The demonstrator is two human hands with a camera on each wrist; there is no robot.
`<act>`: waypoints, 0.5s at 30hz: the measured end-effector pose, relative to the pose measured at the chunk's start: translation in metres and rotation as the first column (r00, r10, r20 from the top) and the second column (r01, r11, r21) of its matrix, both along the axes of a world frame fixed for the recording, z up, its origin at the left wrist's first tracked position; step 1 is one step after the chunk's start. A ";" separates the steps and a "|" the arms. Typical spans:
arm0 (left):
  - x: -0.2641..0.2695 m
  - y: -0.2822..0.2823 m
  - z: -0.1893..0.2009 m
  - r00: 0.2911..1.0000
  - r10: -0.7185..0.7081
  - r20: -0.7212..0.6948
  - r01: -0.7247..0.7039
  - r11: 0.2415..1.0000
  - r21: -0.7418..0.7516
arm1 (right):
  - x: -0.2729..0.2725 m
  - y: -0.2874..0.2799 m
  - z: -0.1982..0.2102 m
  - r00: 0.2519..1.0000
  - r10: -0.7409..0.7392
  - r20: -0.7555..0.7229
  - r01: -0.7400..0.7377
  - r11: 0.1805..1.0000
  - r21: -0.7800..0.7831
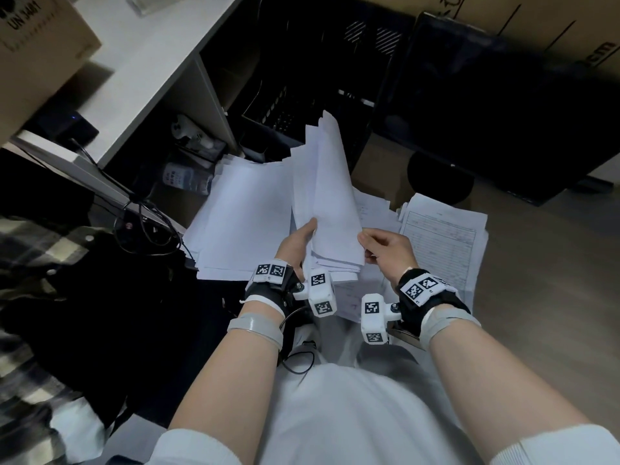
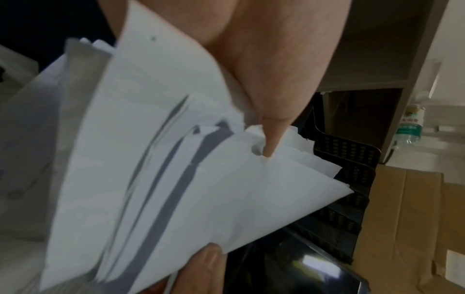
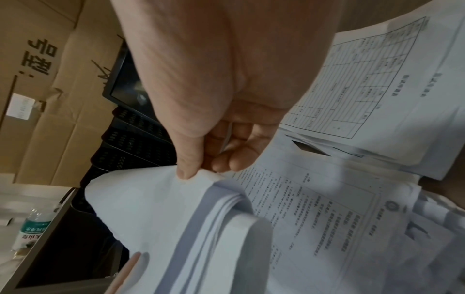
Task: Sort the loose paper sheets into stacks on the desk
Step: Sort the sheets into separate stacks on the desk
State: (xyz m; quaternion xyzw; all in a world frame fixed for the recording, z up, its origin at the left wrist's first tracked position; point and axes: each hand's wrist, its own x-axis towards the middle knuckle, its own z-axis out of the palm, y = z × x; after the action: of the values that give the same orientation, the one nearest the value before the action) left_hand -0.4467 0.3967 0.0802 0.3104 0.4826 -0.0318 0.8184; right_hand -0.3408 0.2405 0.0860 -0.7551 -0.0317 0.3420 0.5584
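Both hands meet at a raised sheaf (image 1: 327,209): the left hand (image 1: 297,243) grips its left edge, the right hand (image 1: 389,251) pinches its right edge.

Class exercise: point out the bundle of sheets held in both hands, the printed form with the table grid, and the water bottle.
bundle of sheets (image 1: 330,209), head view, on the blank top sheet.
printed form (image 3: 365,79), right wrist view, on its table grid.
water bottle (image 2: 409,127), left wrist view, on its label.
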 end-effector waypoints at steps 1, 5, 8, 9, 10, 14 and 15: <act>-0.001 -0.003 0.002 1.000 -0.004 0.006 0.005 0.999 -0.034 | 0.000 -0.001 0.000 1.000 -0.010 0.008 0.010 1.000 0.006; 0.000 -0.009 0.006 1.000 0.011 -0.021 -0.010 1.000 0.023 | 0.005 -0.003 -0.001 0.999 -0.041 0.017 0.041 0.999 0.015; 0.008 -0.015 0.011 0.995 -0.055 -0.081 0.076 0.954 0.291 | 0.011 -0.005 -0.001 0.999 -0.030 -0.022 0.031 0.999 0.015; 0.012 -0.019 0.009 0.996 -0.050 -0.076 0.073 0.941 0.331 | 0.013 -0.006 -0.002 0.999 -0.019 -0.027 0.020 1.000 0.021; 0.015 -0.022 0.008 0.996 -0.053 -0.079 0.078 0.925 0.371 | 0.016 -0.008 -0.004 1.000 -0.013 -0.023 0.013 0.999 0.030; 0.027 -0.034 0.016 0.986 -0.086 -0.140 0.136 0.907 0.399 | 0.025 -0.015 -0.005 1.000 -0.012 0.015 0.011 0.999 0.038; 0.030 -0.037 0.015 0.988 -0.083 -0.130 0.129 0.906 0.403 | 0.028 -0.017 -0.006 1.000 -0.011 0.015 0.011 0.999 0.048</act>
State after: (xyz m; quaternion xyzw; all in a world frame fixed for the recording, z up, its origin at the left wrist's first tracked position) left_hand -0.4168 0.3598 0.0956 0.4986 0.5054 0.0088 0.7042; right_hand -0.3130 0.2237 0.0804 -0.7444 -0.0401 0.3322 0.5778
